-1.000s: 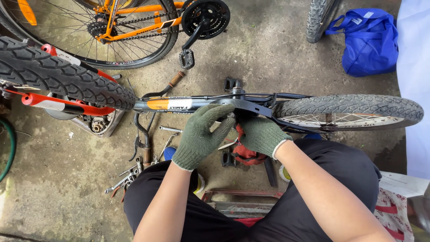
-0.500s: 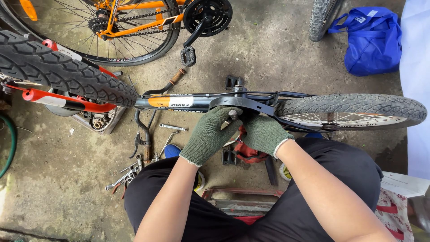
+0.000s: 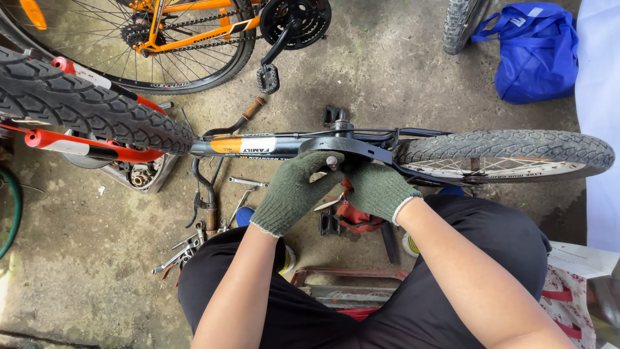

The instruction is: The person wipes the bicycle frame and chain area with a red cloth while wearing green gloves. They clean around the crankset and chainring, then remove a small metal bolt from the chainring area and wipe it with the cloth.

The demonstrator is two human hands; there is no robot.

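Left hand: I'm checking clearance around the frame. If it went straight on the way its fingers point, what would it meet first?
The left hand points up and right, fingertips already at the black bike frame by a small bolt end. It would likely press on the frame first; depth is unclear.

Lighting: soft, even daylight; faint shadows on the concrete floor [image 3: 400, 71]. Focus sharp throughout; slight wide-angle bending at edges. White sheet [image 3: 597, 129] nearly overexposed.
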